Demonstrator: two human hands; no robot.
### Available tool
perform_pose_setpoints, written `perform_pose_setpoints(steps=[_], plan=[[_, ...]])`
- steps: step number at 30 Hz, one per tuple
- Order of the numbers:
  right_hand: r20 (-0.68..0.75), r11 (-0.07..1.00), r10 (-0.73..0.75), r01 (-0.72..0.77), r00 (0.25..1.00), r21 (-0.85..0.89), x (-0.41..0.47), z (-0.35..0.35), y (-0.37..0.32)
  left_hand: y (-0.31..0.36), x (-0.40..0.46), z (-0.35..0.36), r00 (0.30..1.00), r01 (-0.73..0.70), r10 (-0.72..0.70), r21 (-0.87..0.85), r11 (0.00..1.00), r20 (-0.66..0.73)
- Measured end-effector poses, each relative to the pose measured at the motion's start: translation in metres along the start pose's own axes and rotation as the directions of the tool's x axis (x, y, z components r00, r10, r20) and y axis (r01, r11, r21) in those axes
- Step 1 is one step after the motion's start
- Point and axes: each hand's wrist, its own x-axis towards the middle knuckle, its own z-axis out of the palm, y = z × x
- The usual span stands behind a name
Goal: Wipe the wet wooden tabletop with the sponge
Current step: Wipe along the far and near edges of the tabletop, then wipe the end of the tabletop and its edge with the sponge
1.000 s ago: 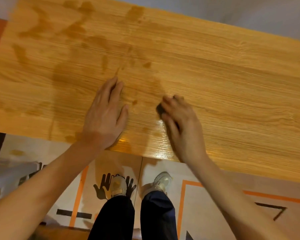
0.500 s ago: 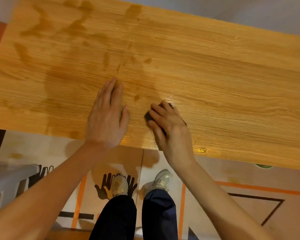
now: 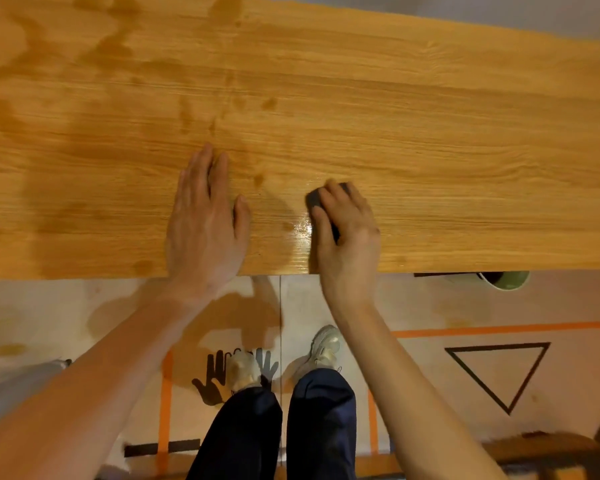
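The wooden tabletop (image 3: 430, 133) fills the upper half of the head view, with dark wet patches (image 3: 84, 161) across its left part and a shiny wet spot just left of the sponge. My right hand (image 3: 349, 237) presses a dark sponge (image 3: 314, 199) onto the wood near the front edge; only the sponge's left end shows under my fingers. My left hand (image 3: 205, 223) lies flat, palm down, fingers together, on the table to the left of the sponge, holding nothing.
The table's front edge (image 3: 84, 277) runs across the middle of the view. Below it are my legs and shoes on a floor with orange tape lines and a black triangle (image 3: 499, 372). A green cup-like object (image 3: 510, 280) peeks out under the table edge at right.
My right hand has slid the sponge toward the front edge and then a little back, leaving a shiny wet streak. My left hand has stayed flat in place.
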Motion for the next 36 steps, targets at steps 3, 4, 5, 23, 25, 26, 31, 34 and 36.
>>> perform_pose_setpoints(steps=[3,4,5,23,25,26,31,34,36], plan=[[0.184,0.97,-0.243,0.241,0.952,0.035,-0.024,0.014,-0.018,0.0,-0.002,0.001,1.0,-0.01,0.01,-0.009,1.0,0.004],[0.229,0.964,-0.265,0.265,0.937,0.031,-0.02,0.005,-0.009,0.001,-0.003,0.001,1.0,-0.015,0.015,-0.012,1.0,0.007],[0.262,0.964,-0.258,0.265,0.93,0.006,-0.014,-0.008,0.005,0.0,-0.004,0.001,1.0,-0.023,0.023,-0.014,1.0,0.008],[0.249,0.948,-0.29,0.313,0.924,-0.058,-0.031,-0.02,0.024,-0.001,-0.003,0.003,1.0,-0.018,0.017,-0.029,0.999,-0.022],[0.224,0.959,-0.231,0.26,0.947,-0.112,-0.027,-0.061,0.066,0.001,-0.002,0.002,1.0,-0.008,0.008,-0.037,0.999,-0.019],[0.141,0.976,-0.145,0.165,0.979,-0.144,-0.027,-0.08,0.085,0.002,-0.002,0.002,1.0,-0.006,0.005,-0.04,0.999,-0.02],[-0.195,0.976,0.102,-0.135,0.976,-0.169,-0.024,-0.077,0.08,0.001,-0.001,0.004,0.999,0.011,-0.012,-0.026,1.0,-0.04],[0.055,0.968,-0.199,0.206,0.978,-0.146,-0.027,-0.026,0.035,-0.001,-0.001,0.005,0.999,0.018,-0.019,-0.025,1.0,-0.051],[0.232,0.905,-0.392,0.418,0.89,-0.075,-0.029,-0.012,0.021,-0.001,-0.001,0.005,0.998,0.016,-0.018,-0.024,1.0,-0.064]])
